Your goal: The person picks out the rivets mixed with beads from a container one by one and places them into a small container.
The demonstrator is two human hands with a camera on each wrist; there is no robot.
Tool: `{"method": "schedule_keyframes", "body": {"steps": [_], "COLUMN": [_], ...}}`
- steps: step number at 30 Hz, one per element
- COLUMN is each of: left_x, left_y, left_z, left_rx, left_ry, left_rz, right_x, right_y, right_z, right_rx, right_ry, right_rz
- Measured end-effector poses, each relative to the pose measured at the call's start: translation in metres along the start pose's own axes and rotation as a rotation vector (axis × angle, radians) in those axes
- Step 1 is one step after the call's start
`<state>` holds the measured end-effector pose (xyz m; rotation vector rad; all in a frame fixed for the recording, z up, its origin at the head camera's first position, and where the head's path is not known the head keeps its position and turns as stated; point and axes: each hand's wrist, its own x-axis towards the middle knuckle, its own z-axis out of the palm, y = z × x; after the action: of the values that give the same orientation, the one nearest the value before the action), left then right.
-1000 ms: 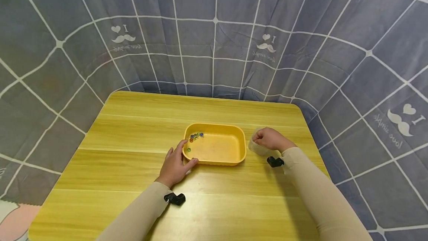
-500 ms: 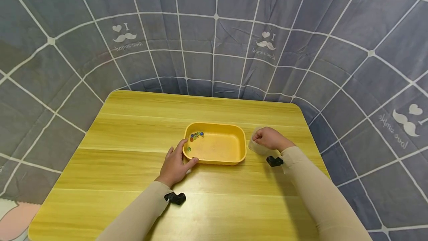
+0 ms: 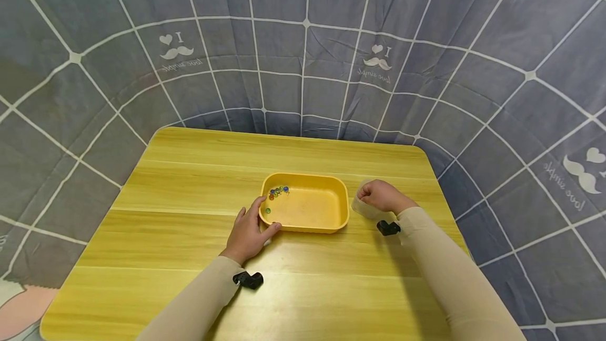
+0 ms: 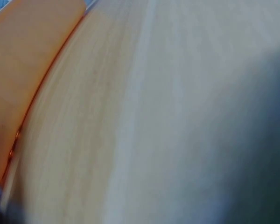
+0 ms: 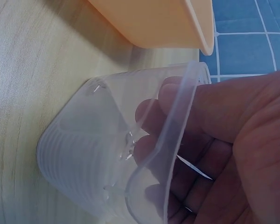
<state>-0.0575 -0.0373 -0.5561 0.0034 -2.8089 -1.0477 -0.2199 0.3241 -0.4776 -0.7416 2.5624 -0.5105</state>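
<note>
My left hand [image 3: 247, 237] grips the near left corner of a yellow plastic tub [image 3: 336, 177], its thumb at the front rim and fingers at the left side. Several glass marbles [image 3: 276, 191], blue, green and red, lie in the tub's left end, and a lone green marble [image 3: 268, 210] sits closer to the thumb. On the right, my right hand [image 3: 382, 196] reaches into a clear plastic box [image 5: 79, 144] with its fingers bent. The right wrist view shows the fingers partly through the box wall; whether they pinch anything is unclear. The tub's side [image 4: 28, 79] fills the left wrist view's left edge.
Both things stand on a wood-grain table [image 3: 199, 183] with rounded corners. Grey curtain cloth [image 3: 279, 51] with white lines surrounds the table's back and sides. Each wrist carries a small black camera, such as the one at the left sleeve [image 3: 194, 299].
Neither hand has visibly moved, and the tub, marbles and box stay in place. Only the head view has shifted very slightly.
</note>
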Motion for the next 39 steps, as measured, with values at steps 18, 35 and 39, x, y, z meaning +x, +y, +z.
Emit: {"method": "schedule_keyframes", "body": {"steps": [18, 35, 39], "left_x": [0.0017, 0.0019, 0.0025], "left_y": [-0.001, -0.0003, 0.0002], "left_z": [0.0005, -0.0032, -0.0031], "left_rx": [0.004, 0.011, 0.014], "left_ry": [-0.014, -0.022, -0.021], "left_rz": [-0.011, -0.016, -0.017], "right_x": [0.0032, 0.0005, 0.0014], "right_y": [0.0002, -0.0053, -0.0048], "right_z": [0.0015, -0.0033, -0.0039], "right_rx": [-0.004, 0.027, 0.037], "right_ry": [0.005, 0.003, 0.003], "right_rz": [0.0, 0.006, 0.012]}}
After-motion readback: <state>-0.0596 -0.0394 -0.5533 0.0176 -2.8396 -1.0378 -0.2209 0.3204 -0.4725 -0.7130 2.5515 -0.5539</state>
